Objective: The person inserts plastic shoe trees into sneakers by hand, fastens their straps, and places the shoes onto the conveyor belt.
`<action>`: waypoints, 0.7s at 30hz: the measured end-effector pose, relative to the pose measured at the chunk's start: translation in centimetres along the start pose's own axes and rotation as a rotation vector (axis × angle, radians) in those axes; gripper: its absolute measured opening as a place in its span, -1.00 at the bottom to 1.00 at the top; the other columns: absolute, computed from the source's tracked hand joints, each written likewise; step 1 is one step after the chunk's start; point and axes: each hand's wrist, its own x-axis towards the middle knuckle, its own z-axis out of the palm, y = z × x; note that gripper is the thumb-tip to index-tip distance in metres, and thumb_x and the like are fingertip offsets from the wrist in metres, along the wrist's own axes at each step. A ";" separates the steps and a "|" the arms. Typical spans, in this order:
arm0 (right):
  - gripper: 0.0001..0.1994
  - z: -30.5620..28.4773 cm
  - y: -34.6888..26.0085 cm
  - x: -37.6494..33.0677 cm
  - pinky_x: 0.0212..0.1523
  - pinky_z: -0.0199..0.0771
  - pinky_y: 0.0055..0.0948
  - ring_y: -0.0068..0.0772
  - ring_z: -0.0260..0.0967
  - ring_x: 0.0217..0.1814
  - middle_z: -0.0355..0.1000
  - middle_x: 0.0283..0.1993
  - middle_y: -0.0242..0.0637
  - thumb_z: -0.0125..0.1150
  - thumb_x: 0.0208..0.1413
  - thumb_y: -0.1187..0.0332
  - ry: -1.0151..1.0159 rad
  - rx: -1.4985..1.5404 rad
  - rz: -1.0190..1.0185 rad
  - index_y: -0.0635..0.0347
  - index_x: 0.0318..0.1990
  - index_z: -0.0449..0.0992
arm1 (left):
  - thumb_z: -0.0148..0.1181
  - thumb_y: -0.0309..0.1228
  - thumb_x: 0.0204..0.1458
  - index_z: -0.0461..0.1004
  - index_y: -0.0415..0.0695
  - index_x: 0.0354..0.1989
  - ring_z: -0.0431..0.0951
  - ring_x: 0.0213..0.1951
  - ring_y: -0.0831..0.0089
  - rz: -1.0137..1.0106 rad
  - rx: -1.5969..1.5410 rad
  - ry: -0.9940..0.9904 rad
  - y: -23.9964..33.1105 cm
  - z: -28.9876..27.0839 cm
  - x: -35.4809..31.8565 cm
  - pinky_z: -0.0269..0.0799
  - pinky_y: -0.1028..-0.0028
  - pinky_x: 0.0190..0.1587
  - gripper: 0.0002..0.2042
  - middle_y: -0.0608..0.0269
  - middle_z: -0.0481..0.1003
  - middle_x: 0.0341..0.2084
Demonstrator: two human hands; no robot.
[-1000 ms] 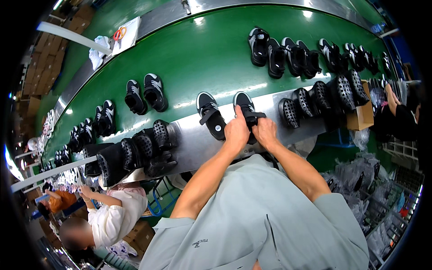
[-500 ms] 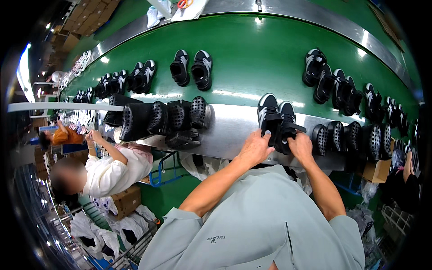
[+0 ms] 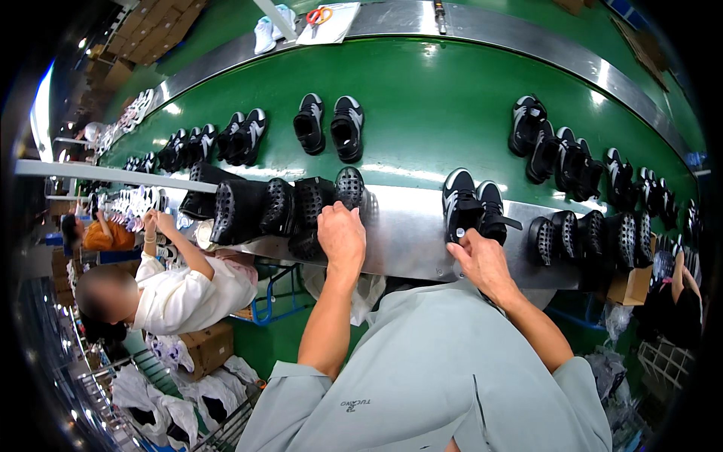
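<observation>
Two black sneakers with light grey trim stand side by side on the metal ledge in front of me, toes pointing away. My right hand (image 3: 482,262) is closed at the heel of the left sneaker (image 3: 460,197). The right sneaker (image 3: 492,209) stands beside it, its strap sticking out to the right. My left hand (image 3: 343,238) reaches to a group of black, hole-dotted shoe forms, its fingers curled on the near end of the rightmost form (image 3: 349,183). Its fingertips are partly hidden. Another dotted form (image 3: 309,202) stands just left of that hand.
More dotted forms (image 3: 593,230) line the ledge (image 3: 403,248) at right. Sneakers in pairs (image 3: 347,129) stand along the green belt (image 3: 429,105). Orange scissors (image 3: 319,15) lie at the far edge. A white bar (image 3: 113,172) crosses at left, near a seated co-worker (image 3: 188,290).
My left hand has left the sneakers and moved left to the dotted forms. My right hand has shifted from the right sneaker to the left one's heel. The view has moved slightly.
</observation>
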 end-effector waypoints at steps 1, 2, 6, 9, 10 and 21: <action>-0.59 0.3 -0.9 0.3 -0.25 0.49 -0.15 -0.02 0.53 -0.36 0.51 -0.45 -0.03 0.31 0.15 0.10 0.055 0.111 -0.042 0.37 -0.17 0.50 | 0.31 -0.37 0.06 0.50 -0.34 -0.20 0.52 -0.18 -0.01 0.040 -0.032 0.052 0.6 -1.3 -0.2 0.47 0.17 -0.13 -0.73 -0.07 0.49 -0.29; -0.50 0.5 -1.5 0.8 -0.21 0.52 -0.24 -0.22 0.53 -0.24 0.54 -0.25 -0.12 0.30 0.19 0.06 -0.016 0.229 0.014 0.39 -0.01 0.43 | 0.34 -0.41 0.02 0.51 -0.36 -0.13 0.53 -0.23 -0.04 0.082 -0.114 0.085 2.2 -2.9 -0.3 0.47 0.14 -0.15 -0.69 -0.09 0.51 -0.33; -0.52 3.7 -2.4 2.7 -0.14 0.55 -0.25 -0.32 0.46 -0.08 0.46 -0.06 -0.29 0.27 0.24 0.05 -0.141 1.161 0.236 0.27 0.07 0.37 | 0.34 -0.48 -0.01 0.46 -0.33 -0.07 0.51 -0.14 0.02 0.453 -0.454 -0.120 7.6 -4.8 -3.3 0.46 0.18 -0.10 -0.66 -0.06 0.50 -0.20; -0.71 2.2 -1.6 2.1 -0.38 0.43 -0.48 -0.54 0.40 -0.29 0.44 -0.23 -0.42 0.24 0.24 0.11 -0.303 1.355 0.317 0.09 -0.09 0.43 | 0.37 -0.35 0.00 0.47 -0.30 0.00 0.54 -0.17 0.09 0.424 -0.728 -0.260 7.8 -3.5 -3.4 0.49 0.23 -0.13 -0.58 -0.08 0.50 -0.15; -0.74 1.5 -1.0 1.5 -0.46 0.36 -0.49 -0.56 0.38 -0.37 0.44 -0.27 -0.43 0.24 0.23 0.14 -0.364 1.353 0.381 0.08 -0.11 0.44 | 0.37 -0.29 0.01 0.48 -0.29 0.02 0.55 -0.20 0.13 0.261 -0.731 -0.309 7.7 -3.3 -2.6 0.50 0.26 -0.14 -0.55 -0.06 0.50 -0.16; -0.45 -0.8 -1.2 -5.0 -0.33 0.52 -0.05 0.05 0.55 -0.35 0.54 -0.34 0.04 0.25 0.16 -0.09 0.095 -0.132 0.033 0.36 -0.15 0.40 | 0.29 -0.44 0.08 0.58 -0.27 -0.22 0.37 -0.62 0.65 -0.272 -1.140 -0.681 11.8 6.7 -3.5 0.26 0.54 -0.62 -0.84 0.38 0.50 -0.56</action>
